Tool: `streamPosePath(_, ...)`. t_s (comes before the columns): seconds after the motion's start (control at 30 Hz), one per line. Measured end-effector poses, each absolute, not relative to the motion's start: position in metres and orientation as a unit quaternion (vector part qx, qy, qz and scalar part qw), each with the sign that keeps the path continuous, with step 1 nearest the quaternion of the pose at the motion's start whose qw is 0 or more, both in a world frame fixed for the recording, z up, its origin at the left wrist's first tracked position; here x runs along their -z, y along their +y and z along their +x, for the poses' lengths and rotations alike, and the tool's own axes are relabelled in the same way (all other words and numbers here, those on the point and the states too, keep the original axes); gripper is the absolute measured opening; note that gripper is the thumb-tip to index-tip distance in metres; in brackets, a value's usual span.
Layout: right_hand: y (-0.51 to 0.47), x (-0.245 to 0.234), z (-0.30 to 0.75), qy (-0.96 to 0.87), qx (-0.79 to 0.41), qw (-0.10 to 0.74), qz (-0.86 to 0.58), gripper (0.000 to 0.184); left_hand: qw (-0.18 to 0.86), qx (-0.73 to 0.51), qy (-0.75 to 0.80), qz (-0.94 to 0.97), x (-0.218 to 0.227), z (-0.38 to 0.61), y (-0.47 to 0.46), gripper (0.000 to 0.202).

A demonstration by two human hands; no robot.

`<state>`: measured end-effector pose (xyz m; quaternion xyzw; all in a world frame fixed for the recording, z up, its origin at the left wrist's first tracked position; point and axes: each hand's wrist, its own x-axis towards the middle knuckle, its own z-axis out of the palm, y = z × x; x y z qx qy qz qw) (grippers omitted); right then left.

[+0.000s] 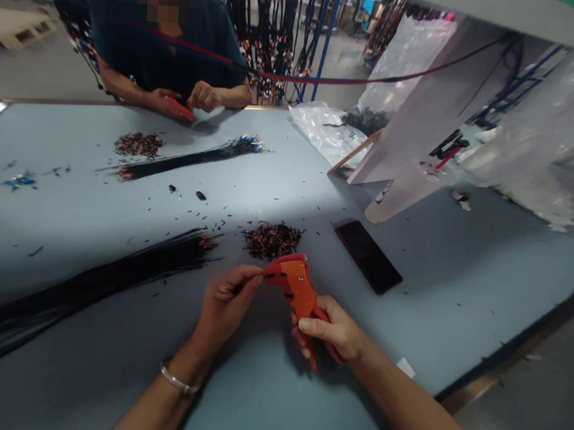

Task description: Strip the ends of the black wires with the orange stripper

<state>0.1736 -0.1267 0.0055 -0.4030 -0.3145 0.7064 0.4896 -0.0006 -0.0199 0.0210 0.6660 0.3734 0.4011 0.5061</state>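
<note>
My right hand [330,333] is wrapped round the handles of an orange wire stripper [297,288], its jaws pointing left. My left hand [229,299] pinches something thin at the stripper's jaws, too small to make out. Just beyond the tool lies a small pile of stripped wire ends [271,240]. A long bundle of black wires [90,280] lies on the blue-grey table [459,279] to the left of my hands.
A dark phone [368,256] lies flat right of the pile. Across the table a person's hands [204,96] hold a red tool beside another black wire bundle [187,159] and scrap pile [138,144]. Plastic bags [332,130] and a tilted white panel [421,119] stand at the right. Bits of insulation litter the tabletop.
</note>
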Motion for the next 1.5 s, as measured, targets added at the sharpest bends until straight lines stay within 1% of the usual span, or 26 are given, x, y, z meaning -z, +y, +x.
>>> streamPosePath(0.13,-0.127,-0.005,0.174,-0.319,-0.708,0.477,-0.413,0.04,0.503,-0.4,0.37,0.671,-0.02,-0.002,-0.019,0.012)
streamPosePath(0.23,-0.126,-0.005,0.173,-0.309,-0.697,0.488,-0.426,0.041,0.513,-0.393,0.377,0.663,-0.016,-0.001,-0.019,0.012)
streamPosePath(0.43,-0.124,-0.003,0.174,-0.281,-0.71,0.49,-0.42,0.041,0.511,-0.373,0.416,0.653,-0.014,0.002,-0.019,0.018)
streamPosePath(0.63,-0.122,-0.008,0.185,-0.23,-0.707,0.542,-0.391,0.036,0.497,-0.368,0.456,0.639,-0.015,-0.002,-0.015,0.024)
streamPosePath(0.7,-0.121,-0.012,0.187,-0.248,-0.704,0.53,-0.402,0.036,0.509,-0.368,0.455,0.631,-0.014,-0.003,-0.016,0.024)
streamPosePath(0.87,-0.121,-0.018,0.185,-0.336,-0.706,0.466,-0.415,0.045,0.542,-0.376,0.455,0.598,-0.014,-0.002,-0.019,0.024)
streamPosePath(1.1,-0.125,-0.021,0.188,-0.403,-0.664,0.443,-0.448,0.044,0.58,-0.369,0.461,0.561,-0.013,0.0,-0.021,0.024)
streamPosePath(1.2,-0.126,-0.031,0.19,-0.482,-0.593,0.418,-0.491,0.039,0.582,-0.366,0.468,0.556,-0.011,0.0,-0.021,0.024)
streamPosePath(1.33,-0.124,-0.047,0.184,-0.607,-0.389,0.344,-0.601,0.021,0.58,-0.383,0.46,0.552,-0.01,0.002,-0.02,0.023)
streamPosePath(1.37,-0.123,-0.048,0.182,-0.63,-0.335,0.337,-0.614,0.02,0.584,-0.387,0.457,0.548,-0.01,0.003,-0.02,0.023)
streamPosePath(1.5,-0.116,-0.043,0.17,-0.701,-0.154,0.321,-0.618,0.033,0.619,-0.393,0.417,0.538,-0.014,0.005,-0.022,0.021)
